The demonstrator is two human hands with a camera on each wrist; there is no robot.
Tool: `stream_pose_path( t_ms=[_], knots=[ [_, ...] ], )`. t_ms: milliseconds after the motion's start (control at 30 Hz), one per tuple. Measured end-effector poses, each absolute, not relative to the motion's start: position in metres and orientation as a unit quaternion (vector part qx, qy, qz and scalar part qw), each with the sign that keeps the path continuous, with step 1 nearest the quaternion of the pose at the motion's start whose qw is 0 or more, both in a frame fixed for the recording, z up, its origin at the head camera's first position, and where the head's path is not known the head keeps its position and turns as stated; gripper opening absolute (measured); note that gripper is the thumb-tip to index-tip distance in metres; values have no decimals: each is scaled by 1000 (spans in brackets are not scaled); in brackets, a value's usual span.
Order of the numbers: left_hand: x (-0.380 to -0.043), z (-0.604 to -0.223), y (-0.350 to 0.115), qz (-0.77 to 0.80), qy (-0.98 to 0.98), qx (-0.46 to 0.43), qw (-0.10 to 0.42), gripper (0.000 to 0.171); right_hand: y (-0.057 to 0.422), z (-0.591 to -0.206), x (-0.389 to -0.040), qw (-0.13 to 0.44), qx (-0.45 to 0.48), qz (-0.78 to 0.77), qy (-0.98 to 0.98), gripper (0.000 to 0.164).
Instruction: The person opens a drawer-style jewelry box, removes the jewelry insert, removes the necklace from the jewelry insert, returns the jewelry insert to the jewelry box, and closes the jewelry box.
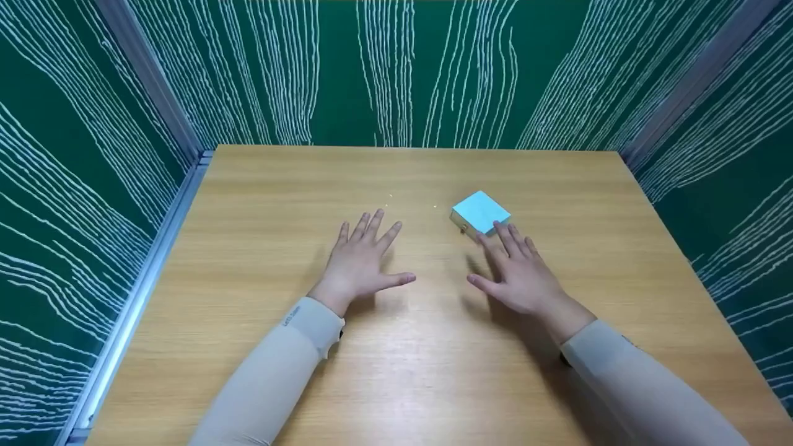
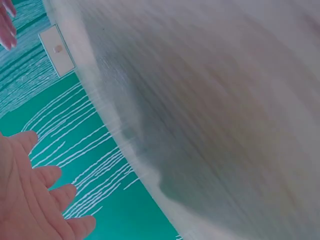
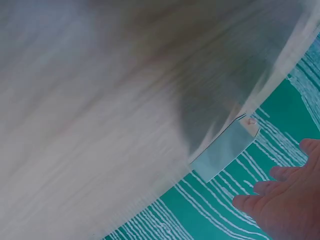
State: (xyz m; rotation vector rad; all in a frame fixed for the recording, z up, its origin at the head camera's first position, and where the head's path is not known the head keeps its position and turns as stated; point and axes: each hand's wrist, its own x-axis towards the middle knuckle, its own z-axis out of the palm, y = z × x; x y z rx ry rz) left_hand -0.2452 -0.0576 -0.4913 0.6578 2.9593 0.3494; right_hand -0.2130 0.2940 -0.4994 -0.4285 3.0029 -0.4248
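A small box [image 1: 479,210] with a light-blue top sits on the wooden table, turned cornerwise. In the left wrist view its pale front [image 2: 54,60] shows a round knob, and in the right wrist view one light-blue side [image 3: 222,150] is visible. My right hand [image 1: 526,279] is over the table just this side of the box, fingers extended, its fingertips overlapping the near edge in the head view. Farther left, my left hand [image 1: 359,266] hovers above the wood with spread fingers and holds nothing. No object is in the right hand either.
The wooden table [image 1: 279,186] reaches back to green walls [image 1: 341,68] with white wavy lines. Metal posts [image 1: 152,74] stand at the corners, and a rail [image 1: 142,297] runs along the left side. A few tiny pale specks lie left of the box.
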Motion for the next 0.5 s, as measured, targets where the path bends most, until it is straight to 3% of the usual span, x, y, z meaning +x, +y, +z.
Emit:
stream_pose_path(
  t_ms=[500],
  knots=[
    [-261, -496, -31, 123, 969, 202, 68, 112, 314, -501, -228, 62, -96, -165, 980, 115]
  ],
)
